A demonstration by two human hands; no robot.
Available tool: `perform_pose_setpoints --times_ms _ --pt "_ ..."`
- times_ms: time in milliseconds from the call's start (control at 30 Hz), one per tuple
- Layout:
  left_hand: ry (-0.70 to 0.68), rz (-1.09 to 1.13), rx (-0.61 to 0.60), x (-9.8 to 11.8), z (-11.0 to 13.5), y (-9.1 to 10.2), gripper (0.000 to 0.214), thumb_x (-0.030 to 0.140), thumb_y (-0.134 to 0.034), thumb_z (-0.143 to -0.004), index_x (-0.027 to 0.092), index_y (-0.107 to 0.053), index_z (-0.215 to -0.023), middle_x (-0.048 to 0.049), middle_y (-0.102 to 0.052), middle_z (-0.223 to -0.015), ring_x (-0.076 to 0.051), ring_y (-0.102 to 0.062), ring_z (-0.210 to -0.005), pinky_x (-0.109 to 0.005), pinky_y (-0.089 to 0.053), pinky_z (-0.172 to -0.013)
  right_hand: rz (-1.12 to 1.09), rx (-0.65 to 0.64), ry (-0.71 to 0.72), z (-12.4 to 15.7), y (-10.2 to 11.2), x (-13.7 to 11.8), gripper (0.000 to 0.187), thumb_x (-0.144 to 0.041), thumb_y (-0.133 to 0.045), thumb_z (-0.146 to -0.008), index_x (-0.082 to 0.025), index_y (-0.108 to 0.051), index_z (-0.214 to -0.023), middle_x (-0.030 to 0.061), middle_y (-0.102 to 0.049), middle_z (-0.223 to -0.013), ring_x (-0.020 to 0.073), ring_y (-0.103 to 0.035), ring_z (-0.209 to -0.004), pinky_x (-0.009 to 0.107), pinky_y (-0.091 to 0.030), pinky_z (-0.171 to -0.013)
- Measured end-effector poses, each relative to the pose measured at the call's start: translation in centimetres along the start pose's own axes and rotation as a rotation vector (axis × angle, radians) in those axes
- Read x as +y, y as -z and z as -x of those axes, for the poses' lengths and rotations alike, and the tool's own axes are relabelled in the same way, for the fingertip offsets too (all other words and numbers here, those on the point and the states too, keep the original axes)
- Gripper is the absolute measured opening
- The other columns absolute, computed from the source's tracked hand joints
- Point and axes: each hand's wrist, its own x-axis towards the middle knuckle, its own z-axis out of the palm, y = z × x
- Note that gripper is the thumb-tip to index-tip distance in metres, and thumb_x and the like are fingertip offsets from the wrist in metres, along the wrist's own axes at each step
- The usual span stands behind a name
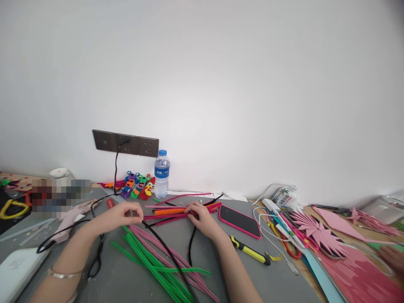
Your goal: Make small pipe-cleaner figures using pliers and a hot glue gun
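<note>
My left hand (131,213) is closed in a pinch at the upper end of a black pipe cleaner (167,249), which slants down to the bottom edge. My right hand (200,216) rests over a pile of orange pipe cleaners (168,211) and dark pink ones, its fingers bent and pressed together on them. Its fingertips are partly hidden. A second black strand (191,246) runs down from beneath this hand. Between my forearms lie bundles of green pipe cleaners (151,261) and pink pipe cleaners (202,283).
A water bottle (162,181) and small colourful figures (139,185) stand against the wall. To the right are a phone (240,221), a yellow cutter (251,250) and white cables. A glue gun (67,221) and its black cord lie left. Another person's hand (391,259) is far right.
</note>
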Motion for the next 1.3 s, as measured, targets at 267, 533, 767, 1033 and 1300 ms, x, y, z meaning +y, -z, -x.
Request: perform_pose_setpoints --times_ms 267,533,767,1033,1300 --pt "0.097 -0.136 0.076 0.4 -0.2 -0.7 0.041 0.052 -0.061 -0.077 0.025 -0.068 -0.108 -0.0076 -0.063 -0.118 -0.029 -0.057 -0.109 -0.037 -0.047 -0.092 -0.001 -0.003 0.000 0.0 0.1 0.0 0.023 -0.008 -0.052 -0.083 -0.023 -0.066 -0.094 0.0059 -0.063 -0.104 0.0215 -0.058 -0.099 0.038 -0.042 -0.092" --pt "-0.169 -0.187 -0.473 5.9 0.6 -8.3 0.073 0.039 -0.081 -0.058 0.037 -0.055 -0.126 -0.0021 -0.049 -0.131 -0.032 -0.045 -0.124 -0.039 -0.044 -0.098 -0.078 0.033 0.024 -0.3 0.2 0.1 0.037 -0.003 -0.039 -0.085 -0.022 -0.068 -0.099 0.0063 -0.066 -0.101 0.0206 -0.059 -0.100 0.037 -0.043 -0.093" --pt "-0.149 -0.380 -0.404 6.2 0.3 -10.4 0.026 0.012 -0.059 -0.066 0.026 -0.060 -0.087 0.0007 -0.063 -0.096 -0.023 -0.058 -0.096 -0.032 -0.045 -0.083 -0.058 0.034 0.030 -0.2 0.0 0.2 0.037 -0.003 -0.043 -0.083 -0.023 -0.068 -0.099 0.0058 -0.064 -0.100 0.0205 -0.060 -0.097 0.036 -0.044 -0.091" --pt "-0.177 -0.470 -0.308 6.6 -0.1 -10.3 0.025 0.008 -0.050 -0.060 0.024 -0.052 -0.079 -0.0009 -0.061 -0.085 -0.022 -0.058 -0.083 -0.028 -0.039 -0.065 -0.060 0.028 0.023 -0.2 0.1 0.3 0.034 -0.003 -0.046 -0.082 -0.023 -0.068 -0.099 0.0059 -0.064 -0.100 0.0206 -0.060 -0.097 0.036 -0.044 -0.091" --pt "-0.199 0.120 0.319 5.6 -0.7 -6.8 0.012 0.017 -0.057 -0.080 0.022 -0.056 -0.090 0.0033 -0.056 -0.073 -0.014 -0.050 -0.062 -0.023 -0.035 -0.057 -0.043 0.024 0.045 -0.4 0.1 0.3 0.028 -0.004 -0.048 -0.080 -0.021 -0.066 -0.092 0.0064 -0.065 -0.099 0.0214 -0.061 -0.096 0.036 -0.046 -0.089"
